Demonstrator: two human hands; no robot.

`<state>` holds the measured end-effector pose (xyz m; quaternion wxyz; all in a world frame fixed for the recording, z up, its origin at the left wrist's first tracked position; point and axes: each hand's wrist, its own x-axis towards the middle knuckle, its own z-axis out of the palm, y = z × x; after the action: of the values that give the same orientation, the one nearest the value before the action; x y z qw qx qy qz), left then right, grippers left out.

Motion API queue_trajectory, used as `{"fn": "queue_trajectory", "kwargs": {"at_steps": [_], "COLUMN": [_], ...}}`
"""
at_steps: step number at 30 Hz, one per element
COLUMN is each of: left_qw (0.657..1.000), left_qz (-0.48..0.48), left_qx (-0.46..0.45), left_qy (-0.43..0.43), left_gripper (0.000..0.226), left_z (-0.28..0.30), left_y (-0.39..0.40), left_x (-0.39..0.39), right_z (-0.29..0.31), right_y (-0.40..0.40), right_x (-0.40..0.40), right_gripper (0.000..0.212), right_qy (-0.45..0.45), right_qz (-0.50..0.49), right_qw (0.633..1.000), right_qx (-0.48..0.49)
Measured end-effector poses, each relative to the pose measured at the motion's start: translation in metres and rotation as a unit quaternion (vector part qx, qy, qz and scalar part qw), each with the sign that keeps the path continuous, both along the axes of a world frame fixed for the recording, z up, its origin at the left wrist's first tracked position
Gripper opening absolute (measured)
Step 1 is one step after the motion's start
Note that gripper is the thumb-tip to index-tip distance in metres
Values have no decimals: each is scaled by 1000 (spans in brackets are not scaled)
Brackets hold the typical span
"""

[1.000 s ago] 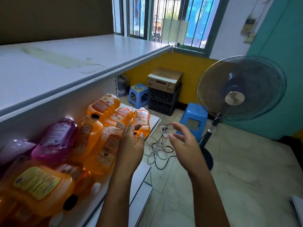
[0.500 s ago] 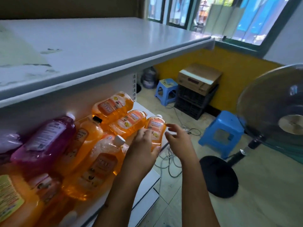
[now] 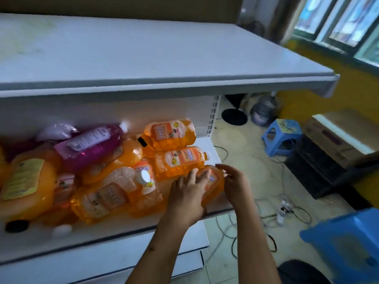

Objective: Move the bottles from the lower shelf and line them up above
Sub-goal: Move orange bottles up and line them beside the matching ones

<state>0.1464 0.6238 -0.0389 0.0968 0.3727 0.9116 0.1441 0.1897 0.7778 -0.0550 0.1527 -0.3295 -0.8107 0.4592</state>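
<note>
Both hands at the orange bottle (image 3: 213, 181), lower right of the pile, no grip yet.
Left hand (image 3: 187, 196) lies flat-fingered on it; right hand (image 3: 235, 184) hovers loosely curled just right. Bottle lies sideways near the lower shelf (image 3: 213, 146) edge, mostly hidden by fingers; upper shelf (image 3: 143, 54) bare above.

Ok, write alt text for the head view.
Both hands, left and right, close around an orange bottle lying at the right end of a lower shelf heaped with bottles; the upper shelf is bare.
</note>
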Motion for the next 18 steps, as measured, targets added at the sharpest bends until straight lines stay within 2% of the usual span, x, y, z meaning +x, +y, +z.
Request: {"fn": "queue_trajectory", "kwargs": {"at_steps": [2,5,9,12,16,18], "left_qw": [997,976,919,869,804,785], "left_qz": [19,46,68,84,74,52], "left_qx": [59,165,311,386,463,476], "left_qy": [-49,-132,-234,-299,-366,-393], "left_gripper": [93,91,92,81,73,76], "left_z": [4,11,38,62,77,83], "left_y": [-5,-17,-40,-62,-100,-126], "left_x": [3,9,24,36,49,54], "right_z": [2,22,63,85,103,114], "right_y": [2,0,-17,-31,-57,-81], "right_x": [0,-1,3,17,36,39], "right_gripper": [57,46,42,23,72,82], "right_qy": [13,88,191,229,205,204], "right_qz": [27,96,148,201,331,346], "right_qw": [999,985,957,926,893,895], "right_qx": [-14,-117,-157,-222,-223,-196]}}
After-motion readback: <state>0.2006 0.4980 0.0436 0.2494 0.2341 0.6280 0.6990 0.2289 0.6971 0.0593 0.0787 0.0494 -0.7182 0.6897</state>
